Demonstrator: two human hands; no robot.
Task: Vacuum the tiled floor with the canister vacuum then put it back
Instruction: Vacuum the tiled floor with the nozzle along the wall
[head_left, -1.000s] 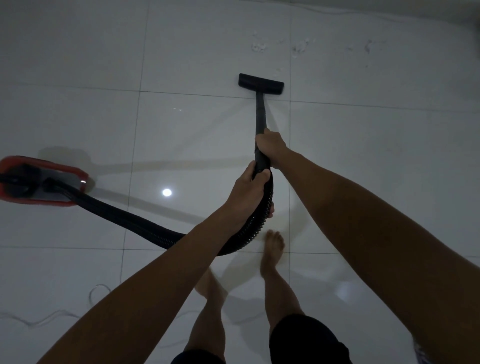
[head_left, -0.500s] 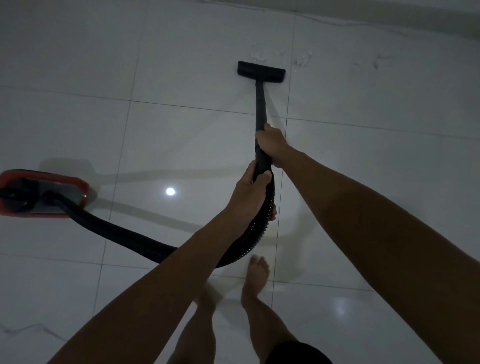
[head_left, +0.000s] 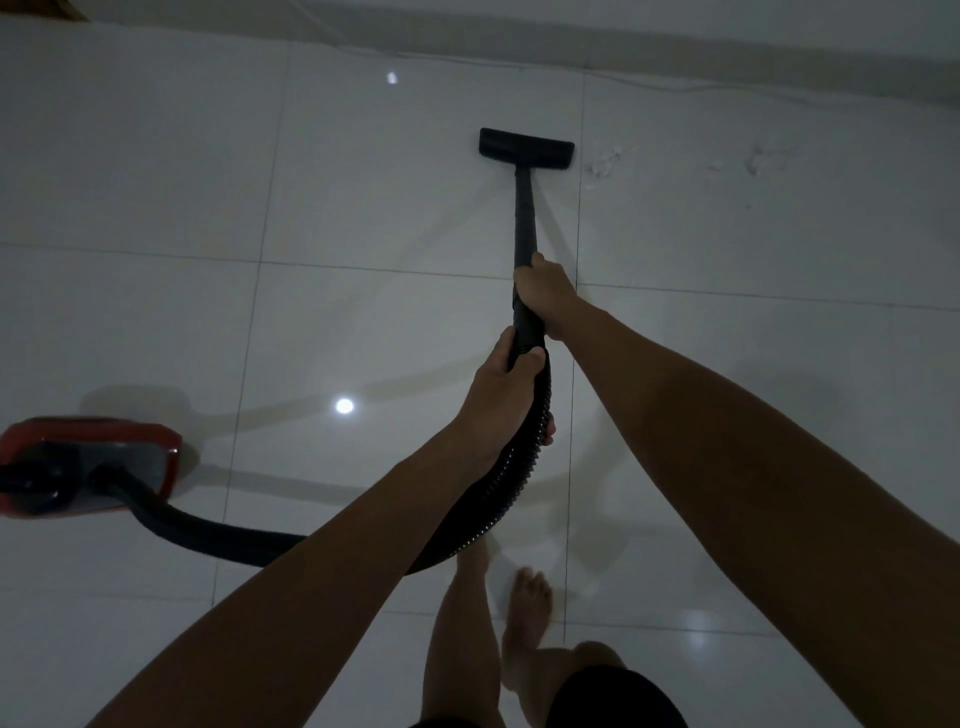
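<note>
Wand: black wand (head_left: 524, 218) at 12 o'clock, its floor head (head_left: 525, 149) flat on the tiled floor (head_left: 208, 208).
Hands: right hand (head_left: 545, 293) grasps the wand; left hand (head_left: 501, 395) grasps the ribbed hose (head_left: 498, 499) just below.
Canister: red canister vacuum (head_left: 88, 462) at 9 o'clock, on the floor.
Debris: pale specks (head_left: 605, 163) at 1 o'clock.
Writing: none legible.

Dim room: glossy pale floor tiles (head_left: 363, 322) reflect ceiling lights (head_left: 344, 406), meeting a light wall base (head_left: 727, 49).

Both arms out, left hand (head_left: 501, 395) & right hand (head_left: 545, 291) clenched
</note>
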